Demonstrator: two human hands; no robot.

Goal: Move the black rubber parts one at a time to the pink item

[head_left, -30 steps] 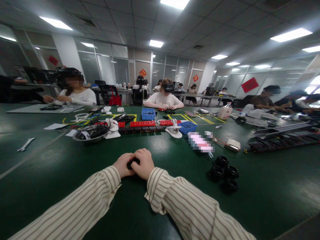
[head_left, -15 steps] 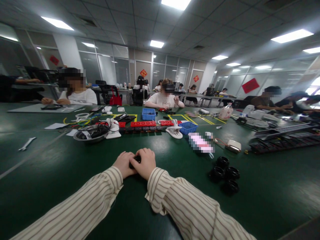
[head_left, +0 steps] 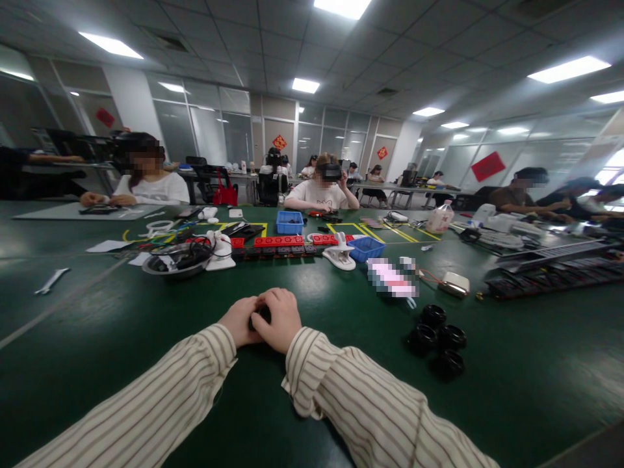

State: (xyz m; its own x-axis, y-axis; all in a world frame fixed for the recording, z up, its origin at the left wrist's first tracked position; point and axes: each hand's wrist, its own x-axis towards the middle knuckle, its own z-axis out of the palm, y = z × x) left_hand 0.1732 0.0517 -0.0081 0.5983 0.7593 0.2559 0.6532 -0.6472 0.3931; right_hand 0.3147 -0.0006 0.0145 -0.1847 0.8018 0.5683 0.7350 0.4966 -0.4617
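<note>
Both my hands meet over the green tabletop around a small black round part (head_left: 264, 313); fingers cover most of it, so its exact kind is hidden. My left hand (head_left: 240, 321) is closed on its left side. Curled over it from the right, my right hand (head_left: 283, 318) grips the same part. Several glossy black ring-shaped parts (head_left: 453, 337) stand grouped on the table to the right, apart from my hands.
Beyond my hands lie a metal bowl of black cables (head_left: 170, 268), a white clip (head_left: 340, 252), blue baskets (head_left: 366, 249) and a row of red-and-black modules (head_left: 279, 242). A wrench (head_left: 52, 281) lies left. A person (head_left: 322, 188) sits across the table.
My right hand has shifted slightly left and its fingers have turned over the black part, covering more of it. Across the table, a person's hand has risen to their headset.
</note>
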